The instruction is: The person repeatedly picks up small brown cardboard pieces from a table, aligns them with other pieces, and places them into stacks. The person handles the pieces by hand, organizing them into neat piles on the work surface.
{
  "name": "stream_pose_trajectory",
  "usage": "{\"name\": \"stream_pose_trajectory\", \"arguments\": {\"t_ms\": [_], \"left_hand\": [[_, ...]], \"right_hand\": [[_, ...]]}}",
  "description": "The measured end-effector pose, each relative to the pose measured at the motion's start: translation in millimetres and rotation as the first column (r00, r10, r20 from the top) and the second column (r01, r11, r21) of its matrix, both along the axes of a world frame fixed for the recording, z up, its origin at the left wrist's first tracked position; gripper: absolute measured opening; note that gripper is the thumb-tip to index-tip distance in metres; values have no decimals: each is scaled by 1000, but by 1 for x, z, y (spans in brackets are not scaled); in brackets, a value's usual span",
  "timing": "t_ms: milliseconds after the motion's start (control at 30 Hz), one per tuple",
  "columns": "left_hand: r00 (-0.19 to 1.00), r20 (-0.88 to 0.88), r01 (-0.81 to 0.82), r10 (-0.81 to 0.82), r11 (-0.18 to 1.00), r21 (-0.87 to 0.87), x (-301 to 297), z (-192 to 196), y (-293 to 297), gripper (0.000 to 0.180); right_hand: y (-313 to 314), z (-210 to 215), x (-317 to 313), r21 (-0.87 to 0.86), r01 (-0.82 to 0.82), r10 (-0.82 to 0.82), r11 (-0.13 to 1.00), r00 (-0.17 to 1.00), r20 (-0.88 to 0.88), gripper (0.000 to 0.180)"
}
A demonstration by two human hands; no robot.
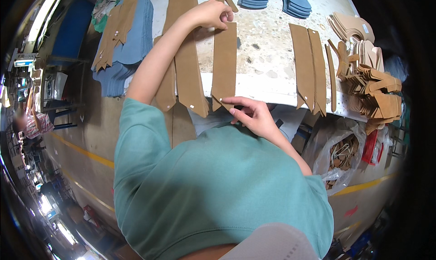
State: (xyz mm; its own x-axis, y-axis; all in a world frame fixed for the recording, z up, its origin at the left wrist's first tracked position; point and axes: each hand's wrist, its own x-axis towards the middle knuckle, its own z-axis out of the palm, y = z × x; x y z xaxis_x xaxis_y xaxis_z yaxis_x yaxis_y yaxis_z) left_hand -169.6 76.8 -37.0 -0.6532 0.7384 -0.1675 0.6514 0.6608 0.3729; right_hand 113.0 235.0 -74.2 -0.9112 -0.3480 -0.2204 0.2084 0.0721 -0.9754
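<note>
At the counter [265,55] edge: middle brown strip [225,60], long axis near-to-far, pointed end overhanging. Left hand [214,15] curled at far end, right hand [255,117] index finger at pointed end, nearer it. Can't tell if either pinches.

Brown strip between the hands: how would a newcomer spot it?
Look along the near side of the pale table. The brown strip overhangs there; only this one has the left hand at its far end, the right hand at its near tip.
</note>
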Motion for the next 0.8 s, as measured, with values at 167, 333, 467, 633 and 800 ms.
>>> {"name": "stream_pose_trajectory", "arguments": {"t_ms": [167,333,467,633,800], "left_hand": [[987,-130,87,-97,993,-78,5,9,5,25],[985,-110,150,-134,978,146,4,21,31,23],[983,-120,180,-142,889,422,-1,22,86,31],[989,-9,141,-149,916,376,-9,11,164,26],[970,-106,240,-218,921,307,-16,-10,193,33]], "right_hand": [[11,4,2,-31,25,-22,999,997,75,26],[36,19,18,-143,255,-254,956,967,21,23],[73,29,34,-89,483,-489,871,870,-61,20],[117,21,42,-48,712,-713,700,695,-93,20],[132,1,40,-45,758,-759,651,651,-21,19]]}}
